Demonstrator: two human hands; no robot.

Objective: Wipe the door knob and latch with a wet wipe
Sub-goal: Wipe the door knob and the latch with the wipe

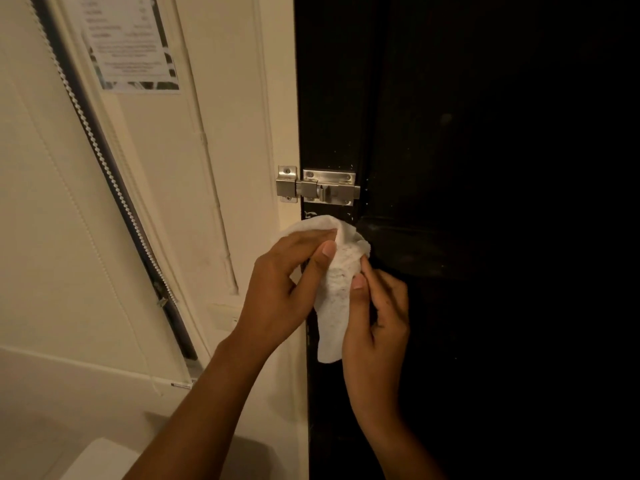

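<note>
1. Head view: I see both hands raised before a dark door [485, 168], with a wipe [337, 289] held between them.
2. Wipe: white, soft, crumpled at the top into folds and hanging below in a limp, narrowing strip. Its surface looks fibrous, with faint grey speckling along the middle. It sits just below the latch [318, 187], apart from it, in front of the door's edge.
3. Left hand [287, 292]: fingers curled together and clamped on the wipe's upper part; the thumb presses the cloth from the front, the other fingers lie over the bunched top.
4. Right hand [379, 317]: thumb and fingertips pinched on the wipe's right edge, around mid-height; the remaining fingers are curled loosely behind.
5. Latch: brushed silver metal, a flat rectangular plate screwed to the door, with a sliding bolt reaching into a small boxy keeper on the frame [284, 133]. The bolt appears engaged across the gap.
6. Door: matte, near-black, with a raised panel moulding and pale specks near the latch. I cannot tell where the knob is; it may lie behind the hands.
7. Frame and wall [156, 202]: smooth cream paint. A printed paper notice [130, 43] is stuck high on the wall, its text too blurred to read.
8. A beaded cord [97, 140] runs diagonally down the left side.
</note>
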